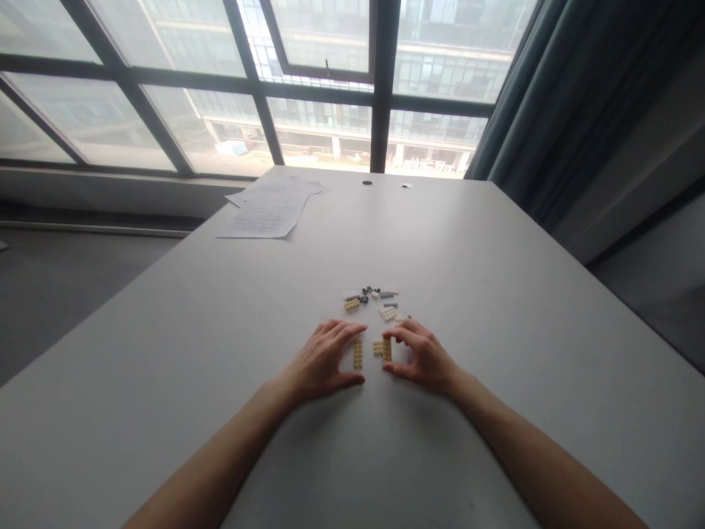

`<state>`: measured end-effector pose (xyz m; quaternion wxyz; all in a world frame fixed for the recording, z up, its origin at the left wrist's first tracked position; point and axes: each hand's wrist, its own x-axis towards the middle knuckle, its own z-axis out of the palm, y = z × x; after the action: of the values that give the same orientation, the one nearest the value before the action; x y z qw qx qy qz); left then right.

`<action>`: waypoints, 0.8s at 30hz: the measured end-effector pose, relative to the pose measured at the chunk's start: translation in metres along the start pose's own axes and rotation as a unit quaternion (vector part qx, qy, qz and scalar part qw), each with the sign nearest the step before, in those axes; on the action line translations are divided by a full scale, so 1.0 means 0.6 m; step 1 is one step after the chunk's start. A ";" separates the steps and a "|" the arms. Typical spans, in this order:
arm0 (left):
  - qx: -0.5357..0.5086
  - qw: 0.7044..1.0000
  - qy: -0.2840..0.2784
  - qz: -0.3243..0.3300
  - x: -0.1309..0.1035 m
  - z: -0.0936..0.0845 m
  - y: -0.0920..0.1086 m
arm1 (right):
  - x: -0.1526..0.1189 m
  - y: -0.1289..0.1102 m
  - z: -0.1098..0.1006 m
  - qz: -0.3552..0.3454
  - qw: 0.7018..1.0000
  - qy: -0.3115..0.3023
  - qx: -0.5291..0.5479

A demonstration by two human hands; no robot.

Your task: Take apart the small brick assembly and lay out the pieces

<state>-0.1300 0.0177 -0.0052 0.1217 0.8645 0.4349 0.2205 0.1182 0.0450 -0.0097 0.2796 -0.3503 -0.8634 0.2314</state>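
Observation:
A narrow tan brick (358, 354) lies on the white table between the spread thumb and fingers of my left hand (330, 358), which is open around it. To its right, a small tan studded piece (377, 347) meets a longer tan brick (387, 350). My right hand (421, 356) has its thumb and fingertips at the two ends of that longer brick, gripping it. Just beyond the hands, a white studded plate (388, 314) lies near my right fingers, and another tan brick (351, 305) sits farther left.
Several small black (364, 299), grey (387, 295) and white pieces form a loose group beyond my hands. Printed papers (269, 209) lie at the table's far left. Two round holes are near the far edge of the table (440, 242), before the windows. A dark curtain hangs at right.

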 end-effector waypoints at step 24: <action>-0.012 1.000 0.024 -0.014 -0.006 0.004 0.003 | 0.015 -0.020 0.020 -0.057 0.997 0.056 -0.019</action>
<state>-0.1297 0.0136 -0.0074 0.1248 0.8511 0.4475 0.2444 0.0995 0.0416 -0.0083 0.3334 -0.3180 -0.8695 0.1782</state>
